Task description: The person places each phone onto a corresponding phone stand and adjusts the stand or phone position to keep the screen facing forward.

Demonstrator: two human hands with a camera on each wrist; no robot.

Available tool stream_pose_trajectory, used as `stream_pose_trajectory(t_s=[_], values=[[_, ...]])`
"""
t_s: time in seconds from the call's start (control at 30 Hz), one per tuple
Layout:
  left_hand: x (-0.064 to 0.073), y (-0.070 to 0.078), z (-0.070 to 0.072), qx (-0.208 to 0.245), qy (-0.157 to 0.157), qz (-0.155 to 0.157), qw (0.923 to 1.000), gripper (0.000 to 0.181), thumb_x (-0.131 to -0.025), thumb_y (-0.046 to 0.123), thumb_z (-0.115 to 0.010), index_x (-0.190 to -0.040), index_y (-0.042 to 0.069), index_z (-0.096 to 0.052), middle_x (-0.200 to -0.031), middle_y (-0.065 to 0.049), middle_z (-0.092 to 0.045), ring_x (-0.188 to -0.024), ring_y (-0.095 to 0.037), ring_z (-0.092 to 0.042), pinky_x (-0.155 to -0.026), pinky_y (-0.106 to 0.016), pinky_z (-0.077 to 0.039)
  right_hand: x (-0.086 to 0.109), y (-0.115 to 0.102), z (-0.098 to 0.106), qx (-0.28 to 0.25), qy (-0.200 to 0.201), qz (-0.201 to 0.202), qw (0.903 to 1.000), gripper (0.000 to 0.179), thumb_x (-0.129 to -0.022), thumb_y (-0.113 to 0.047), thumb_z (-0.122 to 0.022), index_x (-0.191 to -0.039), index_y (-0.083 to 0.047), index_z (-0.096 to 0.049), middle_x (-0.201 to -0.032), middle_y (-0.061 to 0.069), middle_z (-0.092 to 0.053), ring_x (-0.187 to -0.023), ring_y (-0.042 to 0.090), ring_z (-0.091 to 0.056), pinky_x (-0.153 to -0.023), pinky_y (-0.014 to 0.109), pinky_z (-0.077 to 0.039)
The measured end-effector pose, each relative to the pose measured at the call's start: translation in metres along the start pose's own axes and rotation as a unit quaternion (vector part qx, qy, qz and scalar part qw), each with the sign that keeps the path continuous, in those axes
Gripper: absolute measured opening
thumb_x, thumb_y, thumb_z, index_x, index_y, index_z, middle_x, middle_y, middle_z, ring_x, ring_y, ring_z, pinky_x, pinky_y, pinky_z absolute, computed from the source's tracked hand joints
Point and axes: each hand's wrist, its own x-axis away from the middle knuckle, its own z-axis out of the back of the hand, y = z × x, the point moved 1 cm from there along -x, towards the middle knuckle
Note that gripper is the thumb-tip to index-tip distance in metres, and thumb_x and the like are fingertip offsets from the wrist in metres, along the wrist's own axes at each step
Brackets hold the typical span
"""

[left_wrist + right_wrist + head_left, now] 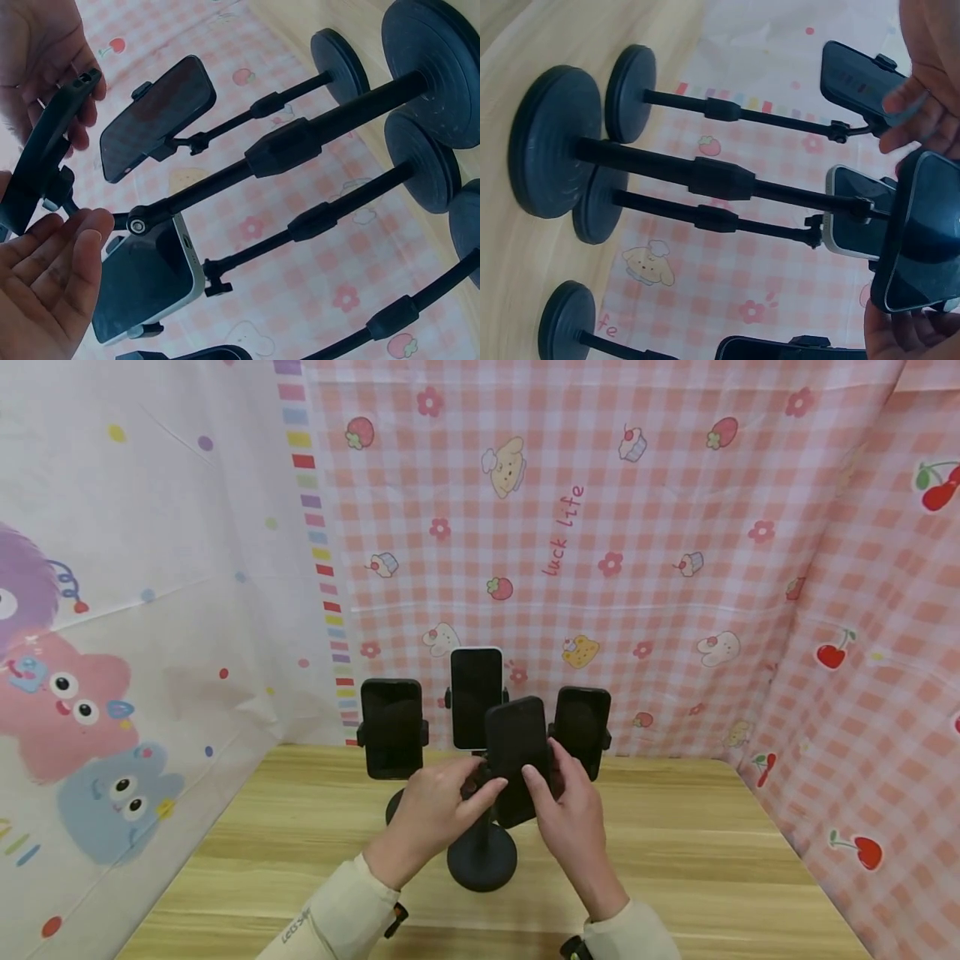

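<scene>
A black smartphone (517, 735) leans slightly at the top of the front phone stand (482, 864). With its thumb in front and fingers behind, my right hand (576, 814) holds the phone's right edge. At the opposite edge, my left hand (431, 806) has thumb and fingers around the dark clamp of the phone holder, partly hidden from the head view. The left wrist view shows the clamp's joint (60, 184) behind the phone, close to the left fingertips. In the right wrist view, the phone's dark screen (926, 232) lies between both hands.
Behind stand three more holders bearing phones: a left black phone (392, 728), a middle white-framed phone (477, 697) and a right black phone (582, 731). Their round bases rest on the wooden table (315, 893). A pink checked cloth (637, 610) hangs close behind.
</scene>
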Motion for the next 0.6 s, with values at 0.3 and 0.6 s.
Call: stream_pose_trajectory(t_s=[0.3,0.6], values=[[0.002,-0.004,0.004,0.001,-0.010,0.033,0.9994,0.017,-0.093,0.026,-0.069,-0.089,0.010,-0.065,-0.065,0.008,-0.055,-0.053,-0.001,-0.046,-0.048,-0.019,-0.040,-0.006,-0.006,0.002,-0.035,-0.023,-0.035,0.9985,0.046,-0.098,-0.027,-0.064,-0.136,-0.003,-0.058,-0.106,0.010,-0.066,-0.083,0.021,-0.059,-0.076,0.036,-0.052],[0.006,-0.008,0.008,0.050,-0.029,0.114,0.9918,0.016,-0.095,0.023,-0.065,-0.102,0.008,-0.065,-0.079,0.002,-0.066,-0.062,-0.006,-0.057,-0.056,-0.025,-0.049,-0.002,-0.013,-0.003,-0.096,-0.044,-0.067,0.9922,0.037,-0.094,-0.025,-0.070,-0.127,-0.009,-0.065,-0.102,0.007,-0.070,-0.080,0.021,-0.062,-0.073,0.031,-0.056]])
